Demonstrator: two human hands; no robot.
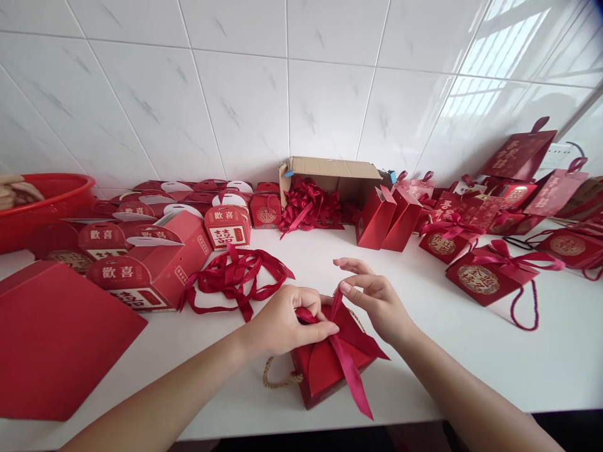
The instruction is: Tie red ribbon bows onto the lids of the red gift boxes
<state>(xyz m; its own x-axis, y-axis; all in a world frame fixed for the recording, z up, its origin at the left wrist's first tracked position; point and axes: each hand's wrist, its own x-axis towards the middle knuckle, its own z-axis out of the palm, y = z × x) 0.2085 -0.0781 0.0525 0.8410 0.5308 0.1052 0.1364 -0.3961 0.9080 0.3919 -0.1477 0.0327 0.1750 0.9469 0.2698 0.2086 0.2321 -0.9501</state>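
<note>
A small red gift bag (325, 370) with a beige rope handle (277, 376) lies flat near the front edge of the white table (518, 351). A dark red ribbon (351, 373) crosses its flap and trails toward me. My left hand (282, 320) is closed, pinching a loop of that ribbon on top of the bag. My right hand (374, 298) pinches the ribbon's other end just above the bag, its other fingers spread.
A tangle of loose ribbons (238, 279) lies behind my left hand. Red gift boxes (151, 270) crowd the left, a red folder (56, 339) and red basin (42, 204) too. A cardboard box of ribbons (325, 188) stands against the tiled wall. Tied bags (490, 276) fill the right.
</note>
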